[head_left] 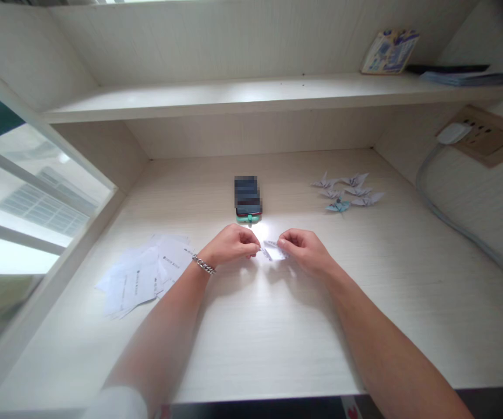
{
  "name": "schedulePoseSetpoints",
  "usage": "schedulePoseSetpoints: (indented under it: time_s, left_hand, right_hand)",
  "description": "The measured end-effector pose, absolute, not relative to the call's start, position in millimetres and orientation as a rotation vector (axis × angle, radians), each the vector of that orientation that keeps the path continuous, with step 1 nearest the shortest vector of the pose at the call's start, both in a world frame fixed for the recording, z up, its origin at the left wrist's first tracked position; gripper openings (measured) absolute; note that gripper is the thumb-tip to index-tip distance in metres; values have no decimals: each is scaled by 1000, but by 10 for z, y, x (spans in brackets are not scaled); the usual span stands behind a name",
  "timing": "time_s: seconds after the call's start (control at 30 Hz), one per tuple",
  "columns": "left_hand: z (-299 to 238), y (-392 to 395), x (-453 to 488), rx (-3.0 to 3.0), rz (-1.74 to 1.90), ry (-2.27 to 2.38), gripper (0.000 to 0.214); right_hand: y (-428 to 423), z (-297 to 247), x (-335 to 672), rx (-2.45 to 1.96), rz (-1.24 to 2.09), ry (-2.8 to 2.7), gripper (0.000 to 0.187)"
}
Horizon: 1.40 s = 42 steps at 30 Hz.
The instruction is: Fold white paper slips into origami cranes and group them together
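A small folded piece of white paper [274, 250] is held just above the desk, between my two hands. My right hand [303, 247] pinches its right side with thumb and forefinger. At its left corner, my left hand [237, 243] has thumb and fingertips pressed together on the paper's edge; a chain bracelet circles that wrist. Beyond the hands lies a phone [248, 195] with a blurred screen and a green piece at its near end. Several folded paper cranes [351, 191] stand at the back right, one of them light blue.
Loose printed paper sheets [135, 279] overlap in a pile on the left of the desk [269, 337]. A shelf [234, 99] crosses above the back, bearing a small box [390, 52]. A white cable [435, 198] hangs from a wall socket [489, 135] on the right.
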<state>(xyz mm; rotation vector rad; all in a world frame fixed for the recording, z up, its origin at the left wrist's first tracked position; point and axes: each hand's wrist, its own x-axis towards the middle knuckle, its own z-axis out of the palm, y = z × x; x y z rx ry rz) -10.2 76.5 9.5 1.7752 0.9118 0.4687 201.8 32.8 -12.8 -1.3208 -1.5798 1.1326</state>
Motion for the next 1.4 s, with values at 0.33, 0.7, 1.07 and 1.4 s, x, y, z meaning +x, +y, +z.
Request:
schedulePoseSetpoints:
  time_s: [0.33, 0.7, 1.07, 1.4]
  left_hand:
    - [49, 794, -73, 1539, 551, 889, 20]
    - [-29, 744, 49, 1407, 720, 827, 27]
    - [-120, 701, 151, 1617, 935, 943, 22]
    - [-94, 649, 162, 1927, 1118, 891, 12]
  right_hand:
    - [358, -183, 2023, -1321, 1086, -1441, 20]
    - [375, -253, 1981, -1378, 908, -1395, 24]
    - [308, -186, 1869, -1326, 799, -1516, 16]
    - [289, -211, 1855, -1174, 544, -1547, 13]
